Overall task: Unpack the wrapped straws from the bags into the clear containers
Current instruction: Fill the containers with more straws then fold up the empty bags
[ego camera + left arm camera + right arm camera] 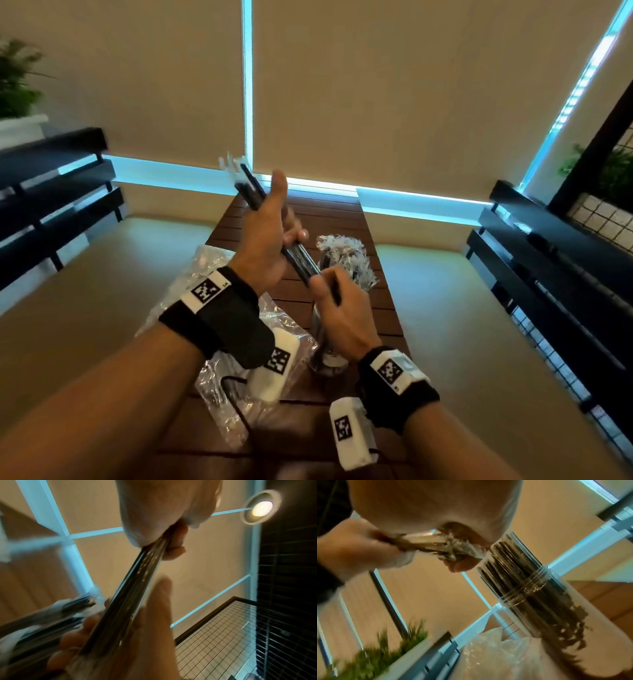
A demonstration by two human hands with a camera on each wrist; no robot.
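Observation:
A small bundle of black straws (297,255) in clear wrappers slants above the brown slatted table (342,219). My left hand (270,233) grips its upper half, thumb up, with wrapper ends fanning out past the fingers. My right hand (337,306) pinches the bundle's lower end. The left wrist view shows the straws (137,585) running between both hands. Behind my right hand stands a clear container (329,329) full of wrapped black straws (346,260); the right wrist view shows the container (527,591) close beside the held straw ends (447,546).
Crumpled clear plastic bags (222,387) lie on the table under my left forearm. Cream bench cushions flank the narrow table, with black slatted backrests (51,192) on both sides. A plant (13,82) stands at the far left, and blinds close off the back.

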